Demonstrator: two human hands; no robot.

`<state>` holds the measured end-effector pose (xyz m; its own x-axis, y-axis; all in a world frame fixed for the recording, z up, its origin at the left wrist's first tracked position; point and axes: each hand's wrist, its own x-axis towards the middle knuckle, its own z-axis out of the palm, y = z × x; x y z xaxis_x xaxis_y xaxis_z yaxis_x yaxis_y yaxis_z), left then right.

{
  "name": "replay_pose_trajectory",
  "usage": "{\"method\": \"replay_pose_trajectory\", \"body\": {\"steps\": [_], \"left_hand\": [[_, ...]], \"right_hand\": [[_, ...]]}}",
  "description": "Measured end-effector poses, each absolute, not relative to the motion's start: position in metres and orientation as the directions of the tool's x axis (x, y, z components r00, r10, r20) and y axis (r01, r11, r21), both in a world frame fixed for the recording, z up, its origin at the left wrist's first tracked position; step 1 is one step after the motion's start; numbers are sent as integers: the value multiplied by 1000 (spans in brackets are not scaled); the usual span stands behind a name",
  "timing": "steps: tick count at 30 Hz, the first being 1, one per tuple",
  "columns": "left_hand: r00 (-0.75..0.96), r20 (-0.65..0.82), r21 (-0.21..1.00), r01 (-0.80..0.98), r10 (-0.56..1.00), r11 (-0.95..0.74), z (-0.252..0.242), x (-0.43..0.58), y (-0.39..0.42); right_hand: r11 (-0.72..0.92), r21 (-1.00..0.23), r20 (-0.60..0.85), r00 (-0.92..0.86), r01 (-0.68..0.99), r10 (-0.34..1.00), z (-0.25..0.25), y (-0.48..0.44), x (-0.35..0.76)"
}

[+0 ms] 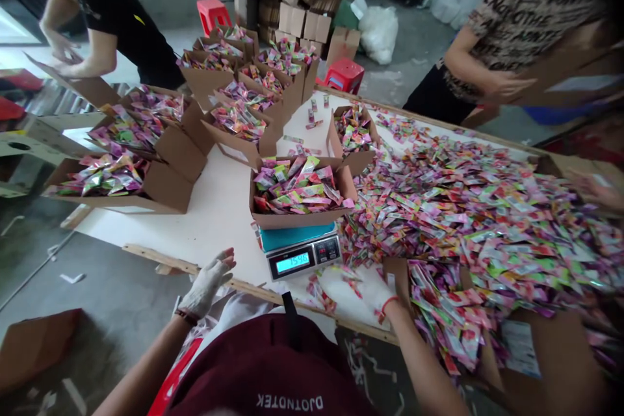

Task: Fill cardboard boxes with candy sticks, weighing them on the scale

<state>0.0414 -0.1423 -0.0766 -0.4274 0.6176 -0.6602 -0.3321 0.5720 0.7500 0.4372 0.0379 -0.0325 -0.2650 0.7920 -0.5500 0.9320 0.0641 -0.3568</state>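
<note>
My left hand, in a white glove, hovers open at the table's near edge, left of a small digital scale. A cardboard box full of colourful sachets sits on the scale. My right hand, also gloved, lies on the white table just right of the scale, fingers spread among a few loose sachets. A large heap of loose sachets covers the table to its right. Another carton of sachets stands by my right forearm.
Several filled cardboard boxes crowd the table's left and far side. A person in black folds cardboard at the far left; another person stands far right. Red stools and stacked cartons stand behind.
</note>
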Motion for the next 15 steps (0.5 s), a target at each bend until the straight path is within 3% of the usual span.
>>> {"method": "replay_pose_trajectory", "body": {"steps": [3, 6, 8, 10, 13, 15], "left_hand": [[-421, -668, 743, -333, 613, 580, -76, 43, -150], [-424, -679, 732, -334, 599, 594, -72, 47, -151], [-419, -683, 729, -335, 598, 597, -68, 50, -148], [-419, -680, 732, -338, 602, 592, -64, 52, -147], [-427, -672, 740, -340, 606, 581, -58, 53, -153], [-447, -669, 742, -345, 594, 576, -56, 52, -162]], "right_hand": [[103, -530, -485, -401, 842, 777, 9, 62, 435], [381, -674, -112, -598, 633, 794, 70, 101, 397], [623, -564, 122, -692, 542, 712, 110, 125, 356], [743, -420, 138, -772, 521, 620, 139, 143, 315], [762, -323, 58, -792, 561, 607, 157, 153, 285], [709, -396, 127, -730, 584, 672, 150, 150, 296]]}}
